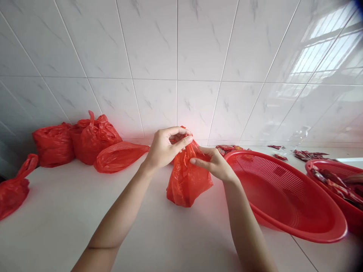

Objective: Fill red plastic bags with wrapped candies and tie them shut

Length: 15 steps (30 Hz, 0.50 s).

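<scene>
A red plastic bag [188, 181] stands upright on the white counter, between my two hands. My left hand [172, 145] pinches its gathered top between thumb and fingers. Lower down on the right side, my right hand [211, 160] grips the bag's plastic, its thumb in front and its fingers partly behind. The film is creased and somewhat see-through, but what lies inside cannot be made out.
Several red bags [93, 138] sit at the left; a flatter one [120, 156] lies nearer. A red basket [272, 196] is on the right. Beyond it, another person's hand [354, 178] reaches into a second basket [314, 163] with packets. Tiled wall behind.
</scene>
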### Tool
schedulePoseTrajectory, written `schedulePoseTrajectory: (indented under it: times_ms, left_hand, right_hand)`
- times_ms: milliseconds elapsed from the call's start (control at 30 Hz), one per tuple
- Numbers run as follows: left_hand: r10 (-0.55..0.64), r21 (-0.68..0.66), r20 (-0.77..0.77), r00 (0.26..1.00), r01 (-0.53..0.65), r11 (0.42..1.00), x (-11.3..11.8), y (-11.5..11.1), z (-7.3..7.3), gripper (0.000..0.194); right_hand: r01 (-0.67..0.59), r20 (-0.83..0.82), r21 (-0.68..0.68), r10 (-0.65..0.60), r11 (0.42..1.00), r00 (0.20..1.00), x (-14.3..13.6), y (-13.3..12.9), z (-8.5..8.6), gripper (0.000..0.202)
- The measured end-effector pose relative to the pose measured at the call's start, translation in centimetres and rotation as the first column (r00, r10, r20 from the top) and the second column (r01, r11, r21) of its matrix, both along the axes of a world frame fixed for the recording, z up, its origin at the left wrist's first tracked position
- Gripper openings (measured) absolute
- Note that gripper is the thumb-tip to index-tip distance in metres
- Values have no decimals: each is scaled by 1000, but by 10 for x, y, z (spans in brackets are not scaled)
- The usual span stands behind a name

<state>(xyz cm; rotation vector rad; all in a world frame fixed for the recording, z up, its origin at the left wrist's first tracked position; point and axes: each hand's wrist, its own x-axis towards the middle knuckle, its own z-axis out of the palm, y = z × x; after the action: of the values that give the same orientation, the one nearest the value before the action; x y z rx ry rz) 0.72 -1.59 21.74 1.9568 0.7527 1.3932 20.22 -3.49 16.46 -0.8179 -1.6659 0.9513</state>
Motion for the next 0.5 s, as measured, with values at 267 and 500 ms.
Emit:
schedulePoseTrajectory:
  times_ms: [267,500]
  left_hand:
    - [124,-13,110,986,-124,992,-41,12,10,24]
    - [-108,93,69,992,101,991,-62,3,13,27]
  right_hand:
    - [-15,-554,-215,-109,977,826,-1,22,-17,22]
    - [-132,-638,-232,-49,964,768,-4,26,-13,27]
